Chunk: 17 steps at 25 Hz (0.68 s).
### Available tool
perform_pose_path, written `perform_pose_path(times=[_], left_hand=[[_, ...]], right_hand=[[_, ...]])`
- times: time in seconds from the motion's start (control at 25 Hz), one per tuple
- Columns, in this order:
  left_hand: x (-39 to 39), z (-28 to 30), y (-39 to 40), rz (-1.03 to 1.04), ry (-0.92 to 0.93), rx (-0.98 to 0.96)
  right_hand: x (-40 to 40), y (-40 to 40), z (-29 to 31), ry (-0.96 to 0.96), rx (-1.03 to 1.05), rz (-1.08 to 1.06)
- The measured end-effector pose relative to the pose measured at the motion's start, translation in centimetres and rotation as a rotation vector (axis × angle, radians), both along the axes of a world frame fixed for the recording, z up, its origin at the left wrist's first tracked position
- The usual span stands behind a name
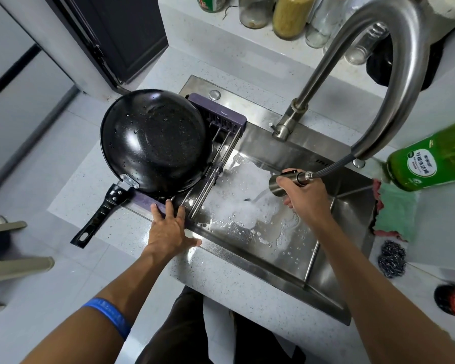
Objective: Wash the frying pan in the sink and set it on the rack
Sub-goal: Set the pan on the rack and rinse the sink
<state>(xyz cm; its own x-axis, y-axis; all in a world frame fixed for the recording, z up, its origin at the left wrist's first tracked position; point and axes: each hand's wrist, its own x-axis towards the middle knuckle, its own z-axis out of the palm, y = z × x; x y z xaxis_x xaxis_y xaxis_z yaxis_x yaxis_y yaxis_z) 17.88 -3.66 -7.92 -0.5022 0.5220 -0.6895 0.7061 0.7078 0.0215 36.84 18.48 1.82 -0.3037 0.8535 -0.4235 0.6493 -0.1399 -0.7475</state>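
The black frying pan (pixel 153 143) lies upside down, wet with droplets, on the purple rack (pixel 218 119) across the left end of the steel sink (pixel 273 261). Its black handle (pixel 97 216) points toward me over the counter. My left hand (pixel 170 229) rests flat, fingers spread, on the rack's near bar and the sink edge, just below the pan and not holding it. My right hand (pixel 304 197) grips the pull-out spray head (pixel 281 183) over the sink. Water streams from it into white foam (pixel 242 203) on the sink floor.
The tall curved faucet (pixel 394 74) arches over the sink's back right. A green detergent bottle (pixel 431 156), a green and pink cloth (pixel 394 211) and a steel scourer (pixel 392 261) lie on the right counter. Jars and bottles (pixel 289 17) stand on the back ledge.
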Motion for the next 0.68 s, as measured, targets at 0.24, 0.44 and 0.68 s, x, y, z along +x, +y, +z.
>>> perform_pose_path(times=[0.24, 0.44, 0.68], left_hand=[[0.01, 0.14, -0.01, 0.006, -0.005, -0.006], [0.02, 0.08, 0.04, 0.014, -0.005, 0.002], [0.06, 0.24, 0.0, 0.016, -0.012, 0.008]], right_hand=[[0.19, 0.01, 0.02, 0.001, 0.011, 0.025], [0.22, 0.05, -0.22, 0.026, 0.005, 0.017], [0.23, 0.04, -0.39, 0.024, 0.005, -0.003]])
